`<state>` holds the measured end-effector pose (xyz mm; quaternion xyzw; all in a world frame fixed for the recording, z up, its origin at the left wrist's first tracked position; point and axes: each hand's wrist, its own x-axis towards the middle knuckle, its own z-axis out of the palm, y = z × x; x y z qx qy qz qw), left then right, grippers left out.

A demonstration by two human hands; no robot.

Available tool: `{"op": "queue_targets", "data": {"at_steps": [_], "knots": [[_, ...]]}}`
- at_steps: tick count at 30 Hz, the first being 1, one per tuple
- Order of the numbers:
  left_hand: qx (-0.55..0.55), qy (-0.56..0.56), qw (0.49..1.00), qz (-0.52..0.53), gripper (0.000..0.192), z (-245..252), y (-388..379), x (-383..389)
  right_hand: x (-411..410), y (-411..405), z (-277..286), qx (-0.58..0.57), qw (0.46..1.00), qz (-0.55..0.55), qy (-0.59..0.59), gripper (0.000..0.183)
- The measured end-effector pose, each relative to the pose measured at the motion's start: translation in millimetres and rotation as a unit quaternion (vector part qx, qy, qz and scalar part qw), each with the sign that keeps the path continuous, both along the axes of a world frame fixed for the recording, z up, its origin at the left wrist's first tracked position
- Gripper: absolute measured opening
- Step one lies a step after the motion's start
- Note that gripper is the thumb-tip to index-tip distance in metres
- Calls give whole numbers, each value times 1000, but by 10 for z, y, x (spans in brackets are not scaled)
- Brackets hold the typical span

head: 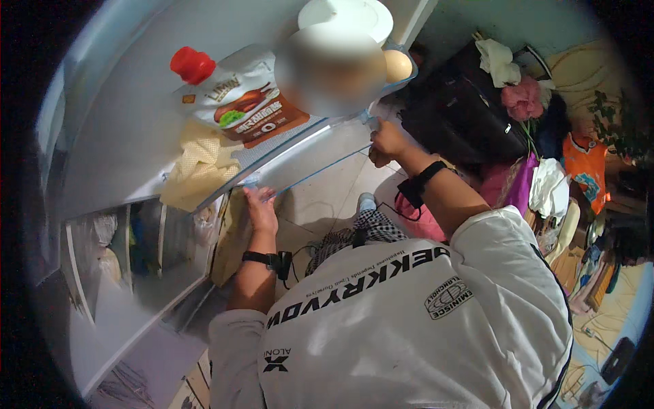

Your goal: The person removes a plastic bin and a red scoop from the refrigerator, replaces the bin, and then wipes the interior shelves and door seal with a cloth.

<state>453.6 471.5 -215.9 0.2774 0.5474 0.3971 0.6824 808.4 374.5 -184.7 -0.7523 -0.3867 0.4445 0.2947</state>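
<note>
A clear plastic panel (317, 153) with a bluish edge slants below the front of a refrigerator shelf (286, 148). My left hand (262, 207) holds its left end, fingers up by the shelf edge. At the opposite end, my right hand (389, 142) grips the panel with curled fingers. On the shelf lies a printed sauce pouch (245, 97) with a red cap (192, 65). Crumpled pale-yellow mesh cloth (202, 166) hangs over the shelf's front left. An egg (397, 66) sits in a clear bluish tray (413, 71) at the right. A blurred patch hides the tray's middle.
A round white container (352, 18) stands behind the blurred patch. Lower left are glassy compartments (143, 245) with bagged items. To the right are a black bag (460, 107), a pink flower (522, 98) and piled clothes (552, 186). Tiled floor (311, 199) shows below the panel.
</note>
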Motion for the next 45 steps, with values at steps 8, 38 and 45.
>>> {"op": "queue_targets", "data": {"at_steps": [8, 38, 45], "knots": [[21, 8, 1000, 1, 62, 22, -57, 113, 94, 136, 155, 48, 985, -18, -165, 29], [-103, 45, 993, -38, 68, -386, 23, 55, 165, 360, -385, -133, 988, -24, -74, 38], [-109, -55, 992, -44, 68, -382, 67, -53, 105, -6, -29, -83, 979, -134, 127, 61]]}}
